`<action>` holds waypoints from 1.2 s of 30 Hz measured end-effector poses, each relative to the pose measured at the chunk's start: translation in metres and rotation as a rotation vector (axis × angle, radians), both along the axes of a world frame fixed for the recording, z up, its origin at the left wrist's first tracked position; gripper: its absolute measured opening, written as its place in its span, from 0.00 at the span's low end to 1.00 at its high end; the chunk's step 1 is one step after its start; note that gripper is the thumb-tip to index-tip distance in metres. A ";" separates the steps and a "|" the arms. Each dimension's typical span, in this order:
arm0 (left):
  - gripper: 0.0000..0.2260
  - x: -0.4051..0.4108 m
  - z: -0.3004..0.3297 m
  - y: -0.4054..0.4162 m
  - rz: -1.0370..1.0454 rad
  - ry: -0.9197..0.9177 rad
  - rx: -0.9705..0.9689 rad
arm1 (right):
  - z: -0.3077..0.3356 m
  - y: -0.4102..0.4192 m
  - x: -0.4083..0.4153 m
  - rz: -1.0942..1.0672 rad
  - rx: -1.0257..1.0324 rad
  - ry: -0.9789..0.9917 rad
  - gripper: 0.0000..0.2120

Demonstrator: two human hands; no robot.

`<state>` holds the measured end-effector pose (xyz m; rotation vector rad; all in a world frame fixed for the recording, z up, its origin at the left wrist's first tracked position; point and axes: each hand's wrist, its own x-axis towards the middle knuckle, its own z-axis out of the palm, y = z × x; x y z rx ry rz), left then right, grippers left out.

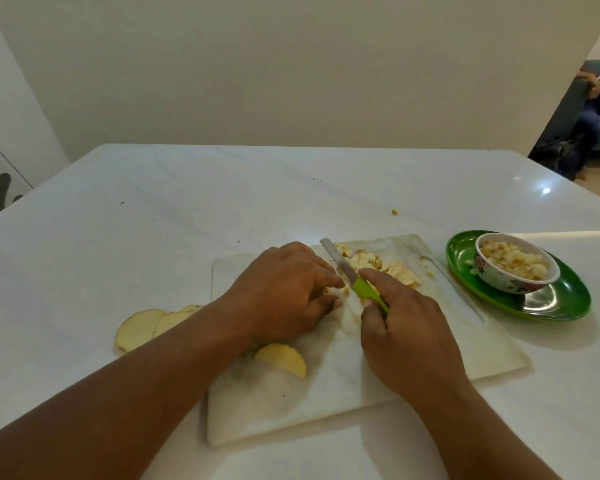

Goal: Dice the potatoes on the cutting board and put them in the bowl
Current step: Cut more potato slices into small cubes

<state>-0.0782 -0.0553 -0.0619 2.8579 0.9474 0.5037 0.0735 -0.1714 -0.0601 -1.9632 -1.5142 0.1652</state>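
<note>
Knife (green handle) gripped by the right hand — blade pointing far-left, long axis diagonal over the cutting board. Left hand, fingers curled, pins a potato piece just left of the blade. Diced potato lies beyond; bowl at right.

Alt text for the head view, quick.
Right hand holds a green-handled knife over potato held by the left hand on the board, diced pile beyond. Bowl of dice on green plate, right.
</note>
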 end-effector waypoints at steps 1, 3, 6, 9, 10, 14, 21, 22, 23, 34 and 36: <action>0.17 0.001 0.000 0.000 -0.007 0.008 0.003 | 0.000 0.000 0.000 -0.005 0.007 0.013 0.23; 0.18 0.004 -0.001 -0.001 -0.026 0.024 0.002 | 0.000 0.000 -0.002 -0.004 0.017 0.028 0.23; 0.18 0.006 -0.001 -0.002 -0.043 0.070 0.020 | 0.004 -0.001 -0.002 -0.014 0.039 0.061 0.22; 0.20 -0.001 0.004 0.001 0.037 -0.015 0.005 | 0.008 -0.010 -0.002 -0.039 0.046 -0.031 0.23; 0.21 -0.006 0.006 0.003 0.079 -0.061 -0.013 | 0.008 -0.016 -0.002 -0.036 0.039 -0.085 0.23; 0.19 -0.023 0.010 0.011 0.198 -0.025 -0.078 | 0.006 -0.037 -0.012 -0.017 -0.057 -0.167 0.25; 0.14 -0.026 0.007 0.015 0.219 -0.043 -0.208 | 0.009 -0.046 -0.011 -0.081 -0.091 -0.216 0.27; 0.15 -0.025 0.006 0.014 0.214 -0.047 -0.205 | 0.010 -0.046 -0.014 -0.067 -0.092 -0.228 0.27; 0.15 -0.025 0.006 0.013 0.211 -0.048 -0.201 | 0.011 -0.045 -0.018 -0.049 -0.088 -0.239 0.27; 0.10 -0.009 0.006 0.009 0.308 -0.054 -0.206 | 0.023 -0.033 -0.030 0.063 -0.143 -0.306 0.29; 0.08 -0.007 0.007 0.009 0.324 -0.049 -0.220 | 0.024 -0.041 -0.032 0.075 -0.199 -0.305 0.31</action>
